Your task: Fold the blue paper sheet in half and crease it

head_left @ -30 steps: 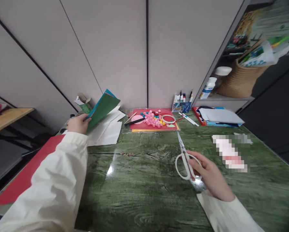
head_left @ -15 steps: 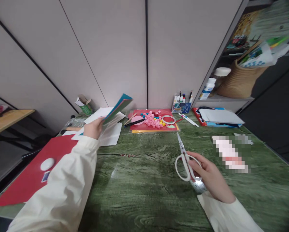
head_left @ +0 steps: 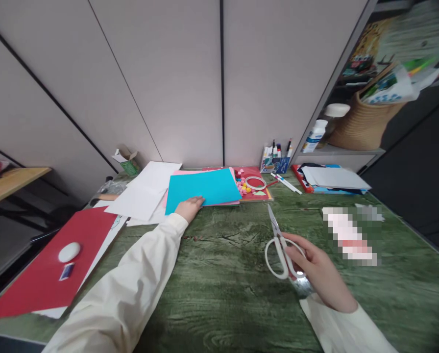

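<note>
My left hand [head_left: 190,208] lies on the near edge of a bright blue sheet of paper [head_left: 205,189], its fingers stretched flat to the right. Pink sheets peek out from beneath the blue one. This stack covers much of a red packet [head_left: 254,172] and most of the pink and yellow beads [head_left: 242,185] on it. In my right hand [head_left: 320,269] are white-handled scissors [head_left: 279,245], held by the handles with the blades pointing away from me and closed together. A white ring [head_left: 256,183] rests beside the beads.
White sheets [head_left: 142,196] lie at left, near a red sheet [head_left: 83,245] bearing a white oval object [head_left: 69,252] and a small purple-and-white piece [head_left: 66,271]. A marker box [head_left: 276,162], loose pens [head_left: 287,184] and a paper-topped pile [head_left: 335,177] stand along the back right.
My left hand has moved right and down, laying the coloured sheets flat over the beads and red packet. My right hand and the scissors have hardly moved.
</note>
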Demonstrator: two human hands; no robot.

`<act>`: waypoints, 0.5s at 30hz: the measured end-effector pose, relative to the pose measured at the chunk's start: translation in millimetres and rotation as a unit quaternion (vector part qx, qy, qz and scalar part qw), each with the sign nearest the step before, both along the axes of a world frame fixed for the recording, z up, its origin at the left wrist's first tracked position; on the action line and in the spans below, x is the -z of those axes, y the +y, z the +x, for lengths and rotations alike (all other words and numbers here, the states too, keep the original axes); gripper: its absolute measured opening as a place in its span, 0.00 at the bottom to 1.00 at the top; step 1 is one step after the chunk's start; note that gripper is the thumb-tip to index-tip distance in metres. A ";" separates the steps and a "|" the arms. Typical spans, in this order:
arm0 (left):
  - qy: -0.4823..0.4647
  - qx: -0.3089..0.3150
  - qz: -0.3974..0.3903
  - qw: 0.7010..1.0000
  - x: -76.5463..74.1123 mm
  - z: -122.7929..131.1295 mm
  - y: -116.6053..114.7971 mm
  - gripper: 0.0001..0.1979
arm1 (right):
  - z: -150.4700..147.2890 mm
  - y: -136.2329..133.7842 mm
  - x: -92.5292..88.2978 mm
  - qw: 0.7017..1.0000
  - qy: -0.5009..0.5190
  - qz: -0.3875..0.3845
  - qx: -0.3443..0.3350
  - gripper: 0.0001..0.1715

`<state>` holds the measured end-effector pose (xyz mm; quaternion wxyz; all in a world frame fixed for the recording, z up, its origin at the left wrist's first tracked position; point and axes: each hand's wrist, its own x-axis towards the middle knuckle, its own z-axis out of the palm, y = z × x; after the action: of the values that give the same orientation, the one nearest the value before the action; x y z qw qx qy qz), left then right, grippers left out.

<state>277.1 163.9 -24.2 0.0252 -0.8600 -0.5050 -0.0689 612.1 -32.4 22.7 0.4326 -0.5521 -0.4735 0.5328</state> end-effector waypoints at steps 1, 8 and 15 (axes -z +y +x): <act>0.001 0.002 -0.006 1.000 -0.3 -1.0 3.0 0.15 | -0.1 0.1 0.1 1.000 0.000 0.000 -0.001 0.27; -0.044 -0.063 0.051 0.996 -24.1 -23.6 18.1 0.18 | -0.3 -0.4 0.3 1.000 0.007 0.000 -0.003 0.26; -0.075 0.105 0.056 0.990 -29.6 -30.6 10.5 0.16 | -2.1 1.3 -0.6 1.000 0.005 0.000 -0.004 0.26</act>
<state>246.5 174.5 5.4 0.0274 -0.8977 -0.4081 -0.1638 610.0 -31.0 23.3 0.4330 -0.5477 -0.4729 0.5375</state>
